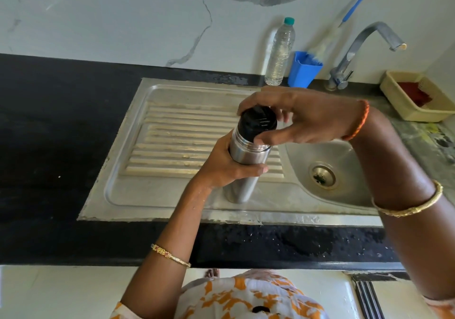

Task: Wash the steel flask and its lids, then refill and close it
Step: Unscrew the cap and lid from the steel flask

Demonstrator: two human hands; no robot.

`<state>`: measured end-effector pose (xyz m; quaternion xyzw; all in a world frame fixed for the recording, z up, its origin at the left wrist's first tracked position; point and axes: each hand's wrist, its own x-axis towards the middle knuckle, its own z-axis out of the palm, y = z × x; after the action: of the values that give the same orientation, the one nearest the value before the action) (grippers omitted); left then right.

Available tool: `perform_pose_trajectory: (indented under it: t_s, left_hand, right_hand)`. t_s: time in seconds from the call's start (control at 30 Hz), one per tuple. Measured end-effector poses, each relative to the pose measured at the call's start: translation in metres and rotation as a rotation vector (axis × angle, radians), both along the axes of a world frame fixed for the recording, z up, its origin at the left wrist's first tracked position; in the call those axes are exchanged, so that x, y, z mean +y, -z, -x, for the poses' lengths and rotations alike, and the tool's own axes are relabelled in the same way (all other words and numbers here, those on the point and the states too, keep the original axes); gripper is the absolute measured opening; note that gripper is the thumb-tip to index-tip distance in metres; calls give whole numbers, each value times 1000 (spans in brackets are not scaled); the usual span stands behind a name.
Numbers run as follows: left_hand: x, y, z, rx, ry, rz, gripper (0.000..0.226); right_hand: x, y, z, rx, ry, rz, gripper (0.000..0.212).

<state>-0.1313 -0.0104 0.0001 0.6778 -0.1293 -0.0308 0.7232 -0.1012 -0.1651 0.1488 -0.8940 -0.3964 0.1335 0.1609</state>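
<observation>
Flask (242, 168) middle hidden by left hand (222, 168)

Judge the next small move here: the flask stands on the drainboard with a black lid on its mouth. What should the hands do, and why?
Probably turn the black lid with the right hand: its fingers and thumb already curl round the lid's rim, while the left hand holds the steel flask upright on the drainboard. Whether that tightens or loosens it, the picture cannot say.
</observation>
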Motion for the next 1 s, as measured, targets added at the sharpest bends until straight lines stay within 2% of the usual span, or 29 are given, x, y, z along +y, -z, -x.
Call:
perform_pose_trajectory:
  t_s: [0.1,0.2,0.23,0.3,0.4,0.5,0.6,0.77,0.87,1.0]
  left_hand:
    - [0,1,2,5,-13,6,53]
    - [0,3,2,1,-26,-11,57]
    - [0,3,2,0,-25,-13,58]
    - [1,3,2,5,-15,-18,57]
    - [2,4,1,14,8,-17,46]
    - [2,7,0,16,15,-21,44]
    - [3,8,0,9,15,-20,48]
    - [2,8,0,0,1,-7,52]
    - [1,6,1,4,-6,-3,55]
    - [1,2,2,13,-24,1,57]
  right_hand:
    - [-10,-10,0,164,2,-22,63]
    - [-10,-20,11,224,136,-93,79]
    - [-6,-21,17,187,235,-83,81]
    - [7,-13,28,-34,445,-27,87]
    - [27,7,43,-282,575,26,77]
    - [30,14,44,-297,564,-49,61]
    - [19,10,38,-166,461,-155,50]
    - [1,17,27,53,303,-360,46]
    - [-5,20,18,83,219,-381,47]
    - [-7,17,10,212,171,-379,46]
